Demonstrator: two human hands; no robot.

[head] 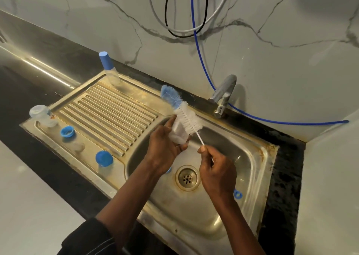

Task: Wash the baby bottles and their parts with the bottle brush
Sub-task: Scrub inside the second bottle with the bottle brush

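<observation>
While the left hand (165, 149) grips the small clear plastic bottle (179, 135) over the stainless steel sink basin (244, 157), the right hand (217, 173) pinches the thin white stem of the blue-and-white bristle bottle brush (187, 119).
Bottle: judged light, thin-walled and slippery when wet; hold it round the body with curled fingers, mouth left free. Brush: bristles soft, stem slender and likely to flex; a pinch nearer the bristles would give firmer control. The white bristles touch the bottle's upper end; whether any are inside cannot be told.
</observation>
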